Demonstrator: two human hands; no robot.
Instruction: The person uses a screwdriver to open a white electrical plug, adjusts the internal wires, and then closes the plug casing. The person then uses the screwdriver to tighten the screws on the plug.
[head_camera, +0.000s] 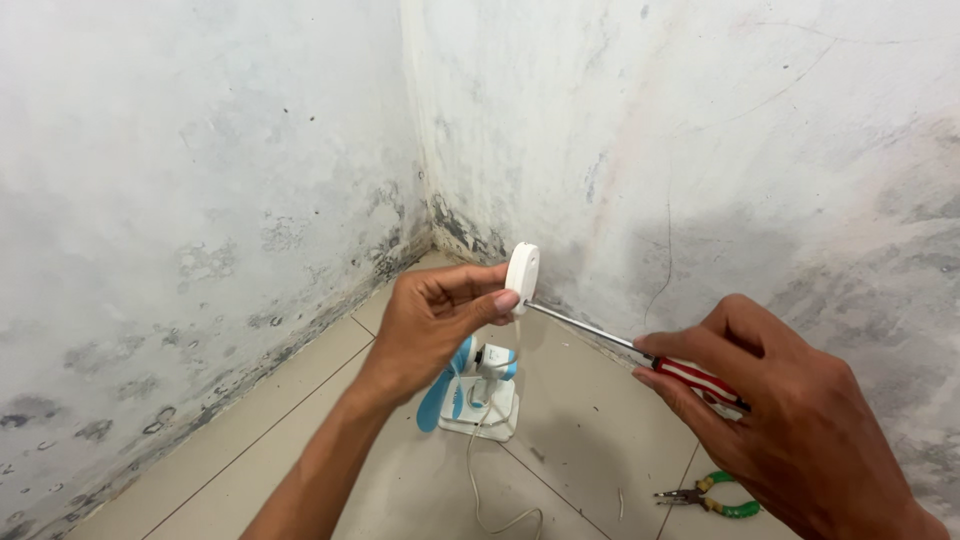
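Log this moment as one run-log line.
left hand: holds white disc | right hand: screwdriver, tip at disc | floor: fan, pliers

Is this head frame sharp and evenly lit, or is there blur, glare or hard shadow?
Head view: soft, even light, no glare; the screwdriver and white disc are sharp; the right hand casts only a faint shadow on the wall; the pliers read clearly.
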